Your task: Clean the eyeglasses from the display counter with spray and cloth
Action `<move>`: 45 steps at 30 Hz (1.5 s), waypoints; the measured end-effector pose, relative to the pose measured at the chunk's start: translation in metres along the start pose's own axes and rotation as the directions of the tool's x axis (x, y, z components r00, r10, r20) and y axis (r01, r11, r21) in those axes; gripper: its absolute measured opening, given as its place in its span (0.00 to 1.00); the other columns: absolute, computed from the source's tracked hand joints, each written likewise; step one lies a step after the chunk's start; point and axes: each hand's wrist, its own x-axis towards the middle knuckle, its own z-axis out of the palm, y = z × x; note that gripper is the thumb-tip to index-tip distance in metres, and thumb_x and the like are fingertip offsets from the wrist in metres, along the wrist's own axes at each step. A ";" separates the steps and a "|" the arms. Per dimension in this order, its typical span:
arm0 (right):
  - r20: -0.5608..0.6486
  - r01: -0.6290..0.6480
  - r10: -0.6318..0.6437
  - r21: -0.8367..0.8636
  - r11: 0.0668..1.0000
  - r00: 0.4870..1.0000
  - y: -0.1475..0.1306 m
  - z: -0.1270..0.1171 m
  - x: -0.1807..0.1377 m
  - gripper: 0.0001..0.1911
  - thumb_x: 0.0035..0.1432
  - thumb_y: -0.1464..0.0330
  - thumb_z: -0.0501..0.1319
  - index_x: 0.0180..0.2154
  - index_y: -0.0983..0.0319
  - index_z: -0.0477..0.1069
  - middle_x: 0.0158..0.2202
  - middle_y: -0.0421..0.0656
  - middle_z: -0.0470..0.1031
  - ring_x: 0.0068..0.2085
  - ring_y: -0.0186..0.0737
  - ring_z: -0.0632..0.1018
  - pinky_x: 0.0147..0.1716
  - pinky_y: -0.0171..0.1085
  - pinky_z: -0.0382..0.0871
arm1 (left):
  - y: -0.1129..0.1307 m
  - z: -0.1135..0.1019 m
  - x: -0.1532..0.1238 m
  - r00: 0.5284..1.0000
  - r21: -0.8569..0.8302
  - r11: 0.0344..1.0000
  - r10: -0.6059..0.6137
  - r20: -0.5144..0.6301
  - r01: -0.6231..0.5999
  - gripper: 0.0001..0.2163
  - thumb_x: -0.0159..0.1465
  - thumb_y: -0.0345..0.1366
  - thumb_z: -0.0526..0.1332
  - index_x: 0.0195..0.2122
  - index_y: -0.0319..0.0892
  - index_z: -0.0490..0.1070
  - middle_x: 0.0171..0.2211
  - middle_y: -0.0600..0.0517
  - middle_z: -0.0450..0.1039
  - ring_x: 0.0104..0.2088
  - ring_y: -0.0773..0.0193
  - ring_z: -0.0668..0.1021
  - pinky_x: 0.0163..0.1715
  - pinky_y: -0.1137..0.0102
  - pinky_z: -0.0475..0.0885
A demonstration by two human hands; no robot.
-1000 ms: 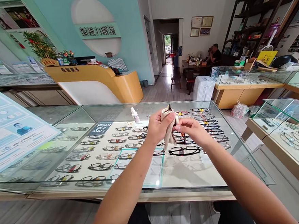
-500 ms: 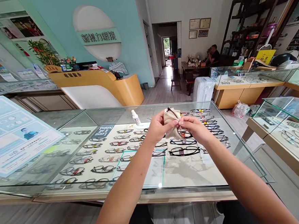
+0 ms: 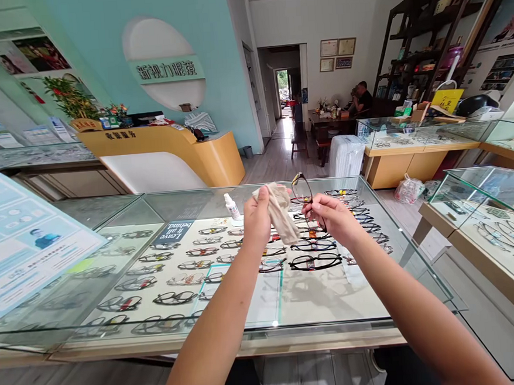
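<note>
My left hand is closed on a beige cleaning cloth, which hangs down to the right of the fingers. Dark-framed eyeglasses are pinched in my right hand, with one lens raised above the fingers. A small gap separates the cloth from the glasses. Both hands are held above a glass display case. Rows of eyeglass frames lie inside it. A white spray bottle stands on the glass beyond my left hand.
A blue-and-white printed sign stands at the left on the case. Another glass case is close on the right. Farther back are a yellow counter, a wrapped white suitcase and a seated person at a table.
The cloth was wrapped around the glasses between both hands. Now the hands are apart: the cloth has gone left with my left hand, and the glasses show uncovered in my right.
</note>
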 end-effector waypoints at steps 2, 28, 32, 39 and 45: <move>-0.030 -0.015 0.016 0.041 0.999 0.999 -0.011 -0.003 -0.001 0.24 0.49 0.48 0.82 0.31 0.56 0.76 0.39 0.43 0.85 0.41 0.42 0.80 0.44 0.40 0.73 | 0.003 -0.003 0.005 1.000 -0.048 0.999 0.008 -0.028 -0.009 0.31 0.57 0.67 0.76 0.42 0.43 0.81 0.26 0.55 0.72 0.24 0.67 0.71 0.26 0.70 0.72; 0.112 0.115 -0.072 -0.449 0.886 0.991 -0.018 -0.026 0.003 0.08 0.60 0.63 0.66 0.29 0.58 0.78 0.30 0.40 0.80 0.35 0.41 0.75 0.39 0.41 0.67 | -0.010 -0.007 -0.010 0.650 0.605 0.308 0.576 0.495 -0.734 0.31 0.66 0.54 0.77 0.65 0.46 0.75 0.57 0.41 0.84 0.52 0.47 0.83 0.53 0.56 0.76; 0.123 0.183 -0.136 -0.593 0.784 0.983 -0.021 -0.024 -0.001 0.11 0.63 0.62 0.64 0.29 0.58 0.76 0.30 0.39 0.78 0.35 0.41 0.75 0.42 0.42 0.68 | -0.008 -0.005 -0.013 0.608 0.625 0.225 0.609 0.509 -0.748 0.28 0.67 0.54 0.75 0.63 0.45 0.76 0.56 0.41 0.85 0.52 0.47 0.85 0.52 0.54 0.78; 0.201 0.475 -0.736 -0.861 0.182 0.647 -0.050 -0.003 -0.019 0.15 0.67 0.59 0.66 0.52 0.58 0.74 0.52 0.52 0.79 0.55 0.54 0.78 0.57 0.54 0.73 | 0.020 0.009 -0.004 0.421 0.638 0.086 0.817 0.395 -0.765 0.31 0.63 0.48 0.80 0.63 0.43 0.76 0.53 0.41 0.85 0.48 0.49 0.86 0.46 0.58 0.80; 0.208 0.411 -0.870 -0.912 -0.007 0.447 -0.112 0.031 -0.016 0.29 0.65 0.57 0.70 0.63 0.56 0.66 0.60 0.54 0.77 0.60 0.57 0.78 0.58 0.59 0.78 | 0.087 0.045 0.023 0.328 0.669 0.132 0.928 0.175 -0.732 0.31 0.63 0.55 0.78 0.62 0.46 0.76 0.51 0.45 0.82 0.40 0.56 0.81 0.45 0.58 0.78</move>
